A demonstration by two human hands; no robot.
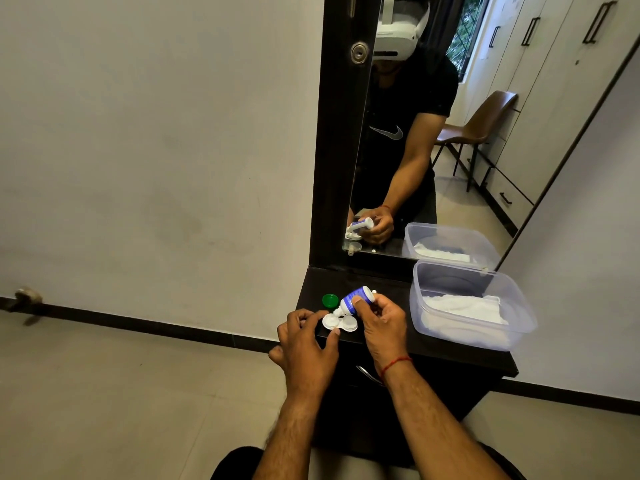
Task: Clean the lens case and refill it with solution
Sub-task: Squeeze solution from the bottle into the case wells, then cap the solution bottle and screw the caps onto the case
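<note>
A white two-well lens case lies open on the black dresser top. My left hand steadies it, with thumb and fingertips pinching its left and front edges. My right hand grips a small blue-and-white solution bottle, tipped nozzle-down over the left well. A green cap rests on the top just behind the case. A small white cap seems to sit beside the bottle's base.
A clear plastic tub with white cloth inside stands to the right on the dresser. A mirror rises behind. The dresser's left edge drops to the floor near the case; a drawer handle is below.
</note>
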